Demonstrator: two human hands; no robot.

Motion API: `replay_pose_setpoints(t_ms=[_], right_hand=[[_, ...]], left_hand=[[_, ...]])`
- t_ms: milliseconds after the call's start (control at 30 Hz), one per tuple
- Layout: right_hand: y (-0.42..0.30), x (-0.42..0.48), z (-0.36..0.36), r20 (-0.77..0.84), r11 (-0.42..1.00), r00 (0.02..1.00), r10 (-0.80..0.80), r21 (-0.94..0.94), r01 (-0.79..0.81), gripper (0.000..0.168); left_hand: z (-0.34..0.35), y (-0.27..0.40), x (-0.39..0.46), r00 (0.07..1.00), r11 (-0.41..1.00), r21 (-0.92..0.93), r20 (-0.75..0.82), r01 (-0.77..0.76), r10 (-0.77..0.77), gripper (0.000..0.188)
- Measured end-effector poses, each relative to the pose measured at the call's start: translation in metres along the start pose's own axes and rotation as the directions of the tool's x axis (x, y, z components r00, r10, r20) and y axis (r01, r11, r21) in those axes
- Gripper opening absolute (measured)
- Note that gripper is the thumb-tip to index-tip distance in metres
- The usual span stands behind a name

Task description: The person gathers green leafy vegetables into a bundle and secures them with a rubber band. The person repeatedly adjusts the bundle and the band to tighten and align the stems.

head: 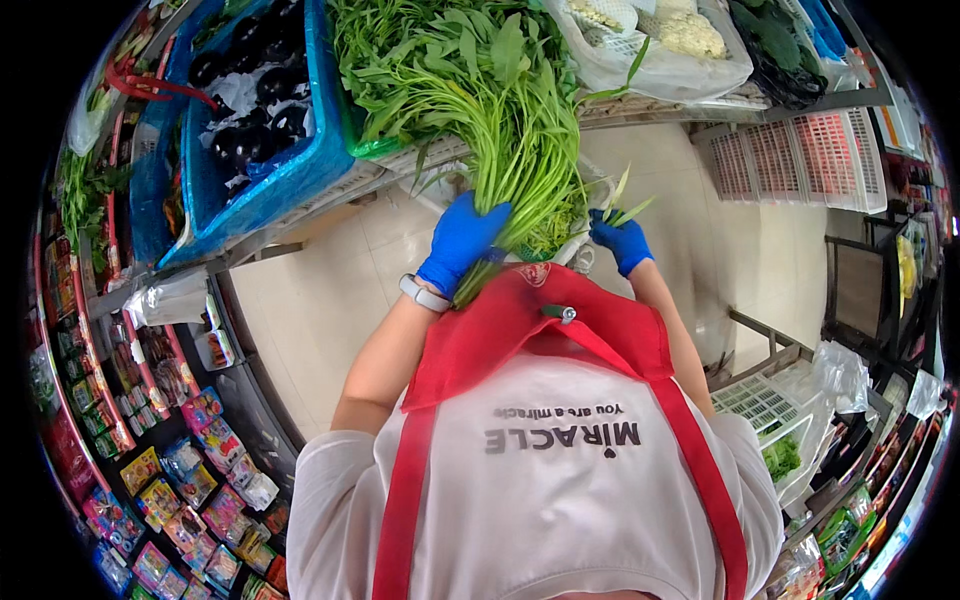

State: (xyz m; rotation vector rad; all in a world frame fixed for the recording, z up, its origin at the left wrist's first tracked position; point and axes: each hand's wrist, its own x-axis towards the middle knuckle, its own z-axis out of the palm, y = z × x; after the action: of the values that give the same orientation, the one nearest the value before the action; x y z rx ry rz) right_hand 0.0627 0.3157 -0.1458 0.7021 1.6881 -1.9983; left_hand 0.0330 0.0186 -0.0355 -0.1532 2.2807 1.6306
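My left hand (466,238), in a blue glove, is closed around the stems of a large bunch of leafy greens (517,161), which look like water spinach. The stem ends stick out below that hand, close to the red apron (540,307). Between the fingers of my right hand (621,238), gloved in the same blue, are a few pale loose leaves (628,206). Beneath and between both hands, a container (581,244) holds loose green trimmings (551,232). The bunch's leafy end rests over more greens (375,67) on the stand.
A blue-lined crate of eggplants (262,142) stands left of the greens. To the right, cauliflower (686,34) sits in a plastic-lined crate, with dark green vegetables (772,45) beyond. Stacked plastic baskets (795,161) are under the stand. Shelves of packaged goods (180,510) line the left side.
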Motion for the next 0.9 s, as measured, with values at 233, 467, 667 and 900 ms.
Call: replay_pose_setpoints(t_ms=[233, 467, 667, 900], right_hand=[[0.042, 0.026, 0.012, -0.084, 0.997, 0.995, -0.059, 0.048, 0.064, 0.030], [-0.023, 0.027, 0.028, 0.063, 0.432, 0.970, -0.233, -0.887, 0.162, 0.061], [-0.126, -0.024, 0.078, 0.203, 0.628, 0.837, -0.508, -0.579, 0.520, 0.041], [-0.133, -0.018, 0.089, 0.455, 0.345, 0.818, -0.352, -0.749, 0.566, 0.042]], left_hand=[[-0.003, 0.020, -0.007, 0.992, 0.988, -0.099, 0.052, 0.122, -0.117, 0.048], [-0.001, 0.002, -0.002, 0.996, 0.996, -0.034, 0.029, 0.088, -0.087, 0.051], [0.001, -0.003, -0.002, 0.997, 0.981, -0.188, 0.073, 0.040, -0.026, 0.047], [-0.007, 0.023, -0.010, 0.977, 0.942, -0.308, 0.199, 0.133, -0.073, 0.050]])
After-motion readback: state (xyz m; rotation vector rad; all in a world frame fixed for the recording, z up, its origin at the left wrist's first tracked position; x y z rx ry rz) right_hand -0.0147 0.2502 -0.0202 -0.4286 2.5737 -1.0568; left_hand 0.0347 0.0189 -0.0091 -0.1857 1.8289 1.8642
